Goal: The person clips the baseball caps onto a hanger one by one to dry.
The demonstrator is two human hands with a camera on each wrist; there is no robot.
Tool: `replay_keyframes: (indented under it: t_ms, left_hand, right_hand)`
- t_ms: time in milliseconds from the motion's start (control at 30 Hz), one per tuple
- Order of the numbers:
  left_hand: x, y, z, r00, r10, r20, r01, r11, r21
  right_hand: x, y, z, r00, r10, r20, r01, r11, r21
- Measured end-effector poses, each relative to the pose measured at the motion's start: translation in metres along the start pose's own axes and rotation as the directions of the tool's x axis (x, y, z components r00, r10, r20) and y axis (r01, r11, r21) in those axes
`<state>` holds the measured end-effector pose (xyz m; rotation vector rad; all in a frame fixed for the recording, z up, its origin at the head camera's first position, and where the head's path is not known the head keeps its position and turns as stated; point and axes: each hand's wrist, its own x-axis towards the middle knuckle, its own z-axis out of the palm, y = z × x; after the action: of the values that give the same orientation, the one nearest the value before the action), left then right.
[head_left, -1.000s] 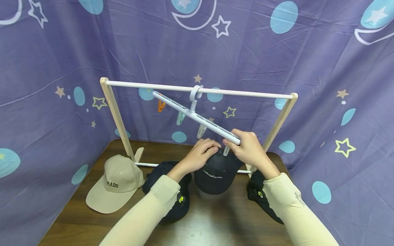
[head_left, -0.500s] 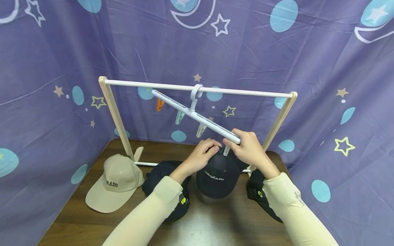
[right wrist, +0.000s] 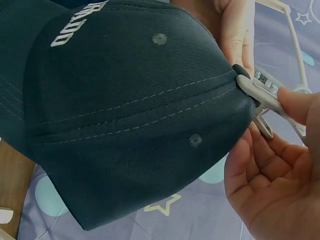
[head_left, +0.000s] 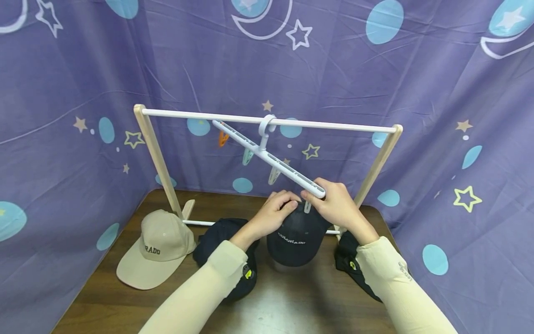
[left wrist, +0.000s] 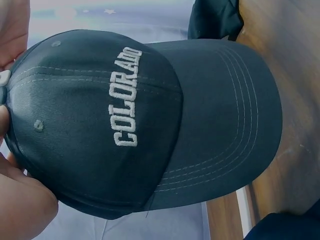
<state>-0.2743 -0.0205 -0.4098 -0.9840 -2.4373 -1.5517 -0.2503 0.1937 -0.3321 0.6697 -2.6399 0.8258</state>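
In the head view, my left hand point(head_left: 273, 213) pinches the top of a dark COLORADO cap point(head_left: 294, 243), which hangs in the air with its brim down. A pale clip point(head_left: 308, 207) at the near end of a light-blue hanger point(head_left: 288, 170) touches the cap's crown. My right hand point(head_left: 339, 204) grips that clip by the hanger's end. The right wrist view shows the thumb on the clip point(right wrist: 260, 94) and the clip's tip over the crown seam. White lettering on the cap point(left wrist: 90, 125) is readable in the left wrist view.
The hanger's hook loops over the white top rail point(head_left: 200, 116) of a wooden-legged rack. Orange point(head_left: 223, 138), mint point(head_left: 248, 157) and grey point(head_left: 274, 175) clips dangle from it. A beige cap point(head_left: 164, 236), a navy cap point(head_left: 221, 232) and a black cap point(head_left: 348, 257) lie on the table.
The COLORADO cap has shifted slightly right. The hanger's far end has swung a little to the right, and its clips with it. Both hands keep their hold.
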Motion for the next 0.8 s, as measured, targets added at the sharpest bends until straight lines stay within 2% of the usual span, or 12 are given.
replay_keyframes:
  t_ms: [367,600,800]
  left_hand:
    - [-0.002,0.001,-0.002,0.999,-0.04,0.014,0.039,0.997,0.06]
    - [-0.004,-0.002,-0.001,1.0,-0.019,0.004,0.019,0.996,0.09]
    - [-0.007,-0.005,-0.002,1.0,-0.026,-0.011,0.027,0.996,0.089]
  right_hand:
    - [-0.001,0.006,0.003,1.0,0.022,0.001,-0.022,1.0,0.006]
    - [-0.006,0.011,0.004,0.998,0.014,0.068,-0.018,0.998,0.057]
    - [-0.009,0.014,0.006,0.993,-0.012,0.12,0.002,0.996,0.089]
